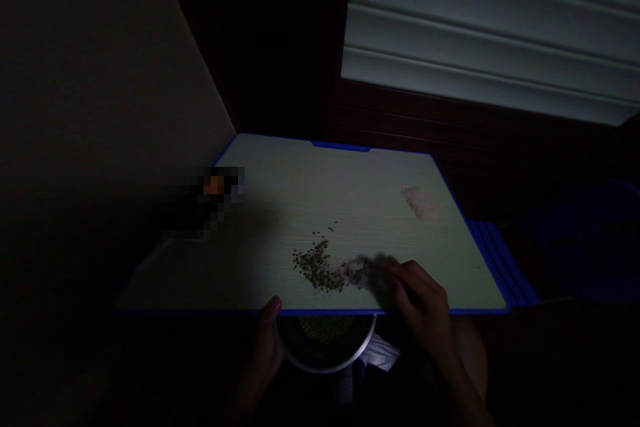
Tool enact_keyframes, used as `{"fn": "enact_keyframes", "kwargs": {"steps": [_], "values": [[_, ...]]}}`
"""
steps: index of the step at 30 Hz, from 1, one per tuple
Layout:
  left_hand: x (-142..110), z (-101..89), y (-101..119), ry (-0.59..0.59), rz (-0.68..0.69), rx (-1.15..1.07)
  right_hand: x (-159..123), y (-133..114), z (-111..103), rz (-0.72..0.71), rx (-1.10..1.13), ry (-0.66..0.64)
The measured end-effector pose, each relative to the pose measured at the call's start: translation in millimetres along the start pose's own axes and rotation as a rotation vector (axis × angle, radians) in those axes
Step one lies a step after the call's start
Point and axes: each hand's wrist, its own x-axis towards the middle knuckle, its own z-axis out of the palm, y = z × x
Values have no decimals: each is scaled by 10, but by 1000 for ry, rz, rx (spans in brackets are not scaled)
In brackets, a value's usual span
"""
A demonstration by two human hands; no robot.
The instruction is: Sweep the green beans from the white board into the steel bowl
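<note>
In dim light a pale board with a blue rim (280,187) lies before me. A heap of small green beans (315,265) mixed with whitish grains sits near its front edge. My right hand (420,303) rests on the board just right of the heap, its fingertips smeared by motion at the grains. My left hand (267,347) grips the rim of a round metal bowl (325,363) held under the board's front edge; green beans lie inside the bowl.
A small patch of pinkish-white grains (420,203) lies at the board's far right. A dark blurred object (203,203) stands at the board's left edge. A blue ribbed surface (495,253) adjoins the right side. A wall rises at left, pale slats at the back right.
</note>
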Motion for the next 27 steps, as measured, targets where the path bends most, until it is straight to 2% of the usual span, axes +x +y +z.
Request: {"fn": "enact_keyframes", "kwargs": {"steps": [8,17,24,27], "values": [[-45,16,39,24,-40,26,60,-48,-14,-135,37,-130],[-34,37,30,25,-23,21,26,-82,-32,-77,84,-82],[-33,19,28,29,-37,10,31,-76,-44,-116,88,-117],[-36,17,28,29,-41,8,36,-81,-35,-105,47,-73]]}}
